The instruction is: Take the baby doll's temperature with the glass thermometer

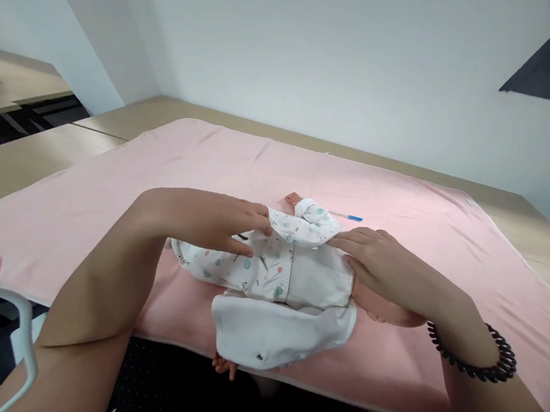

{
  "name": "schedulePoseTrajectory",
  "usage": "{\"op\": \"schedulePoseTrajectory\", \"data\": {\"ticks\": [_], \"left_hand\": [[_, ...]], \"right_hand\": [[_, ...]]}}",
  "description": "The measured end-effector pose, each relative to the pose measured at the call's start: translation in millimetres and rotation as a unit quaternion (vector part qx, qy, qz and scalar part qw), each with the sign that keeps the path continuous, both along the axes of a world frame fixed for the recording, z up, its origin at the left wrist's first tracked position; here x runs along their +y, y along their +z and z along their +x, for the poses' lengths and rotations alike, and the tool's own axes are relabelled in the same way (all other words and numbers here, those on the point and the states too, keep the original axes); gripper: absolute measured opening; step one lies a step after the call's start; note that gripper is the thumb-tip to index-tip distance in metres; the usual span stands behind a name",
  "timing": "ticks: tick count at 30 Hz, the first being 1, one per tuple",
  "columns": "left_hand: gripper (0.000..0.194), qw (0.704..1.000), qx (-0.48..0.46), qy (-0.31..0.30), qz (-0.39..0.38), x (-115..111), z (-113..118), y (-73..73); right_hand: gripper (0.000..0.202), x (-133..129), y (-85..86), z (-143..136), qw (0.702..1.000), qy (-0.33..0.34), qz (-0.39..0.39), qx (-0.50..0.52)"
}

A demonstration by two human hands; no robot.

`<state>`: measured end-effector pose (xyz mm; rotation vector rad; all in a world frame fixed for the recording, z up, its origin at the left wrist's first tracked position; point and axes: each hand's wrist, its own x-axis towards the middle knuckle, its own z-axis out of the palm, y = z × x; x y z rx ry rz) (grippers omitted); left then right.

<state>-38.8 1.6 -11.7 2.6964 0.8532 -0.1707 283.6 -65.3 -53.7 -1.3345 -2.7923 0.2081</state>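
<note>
A baby doll point(378, 307) lies on its back on a pink blanket point(221, 161), its head towards the right and partly hidden by my right arm. It wears white printed pants point(249, 269) and a white printed shirt point(297, 227) spread open at the front. My left hand point(234, 224) has its fingers curled at the lower edge of the shirt's far flap, thumb apart from them. At the flap's upper edge, close to the doll's neck, my right hand point(372, 259) grips the cloth with its fingertips. The near flap point(281, 338) hangs turned out towards me.
A thin stick with a blue end point(355, 218) lies on the blanket beyond the doll. The doll's near hand point(225, 365) sticks out past the blanket's front edge. Wooden tables point(11, 145) extend left, and a white wall point(320, 60) stands behind. A white curved chair arm point(21, 323) is at lower left.
</note>
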Motion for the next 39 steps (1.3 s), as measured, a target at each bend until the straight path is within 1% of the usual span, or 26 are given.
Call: {"op": "schedulePoseTrajectory", "data": {"ticks": [2,3,6,9,15,18,21,26,30,31,33,35,36,39], "left_hand": [[0.030,1.000,0.005,-0.011,-0.028,3.8,-1.0,0.3],[0.029,1.000,0.002,-0.006,-0.030,6.1,-0.6,0.2],[0.023,0.999,-0.016,0.043,0.007,13.1,3.7,-1.3],[0.021,0.996,-0.026,0.082,0.029,19.2,8.9,-4.1],[0.024,0.992,-0.030,0.115,0.029,30.7,10.0,-14.7],[0.027,0.992,-0.021,0.122,0.025,36.9,8.5,-20.7],[0.027,0.992,-0.014,0.122,0.022,41.3,8.1,-24.2],[0.028,0.991,-0.039,0.125,0.031,40.5,9.1,-22.2],[0.030,0.988,-0.073,0.120,0.061,37.4,9.4,-18.1],[0.031,0.986,-0.083,0.122,0.073,37.4,9.7,-17.9],[0.032,0.980,-0.106,0.136,0.098,38.8,10.8,-19.3],[0.034,0.973,-0.127,0.149,0.122,42.1,13.0,-23.5],[0.035,0.970,-0.131,0.153,0.135,44.1,14.5,-26.3],[0.041,0.967,-0.114,0.155,0.168,49.2,19.3,-35.1]], "right_hand": [[0.042,0.6,-2.5,0.9,1.000,-0.017,0.013,-0.013],[0.040,0.4,-3.7,1.2,0.999,-0.026,0.019,-0.024],[0.037,-0.8,-8.0,1.7,0.997,-0.050,0.031,-0.054],[0.038,-0.9,-12.7,2.9,0.996,-0.063,0.024,-0.059],[0.045,2.6,-17.4,4.8,0.995,-0.086,-0.002,-0.047],[0.046,3.9,-17.8,4.3,0.995,-0.083,-0.006,-0.054],[0.046,4.3,-19.9,3.6,0.994,-0.079,0.006,-0.070],[0.046,3.8,-22.5,1.1,0.993,-0.076,0.028,-0.081],[0.048,3.9,-14.4,0.9,0.996,-0.084,0.006,-0.040],[0.049,5.0,-11.5,2.8,0.995,-0.098,0.002,-0.018],[0.054,9.2,-5.9,10.5,0.987,-0.153,0.006,0.037],[0.056,16.4,-2.2,23.1,0.975,-0.207,0.007,0.081],[0.055,20.8,-1.1,30.7,0.972,-0.217,-0.007,0.093],[0.052,34.2,0.0,53.7,0.971,-0.197,-0.060,0.118]]}}
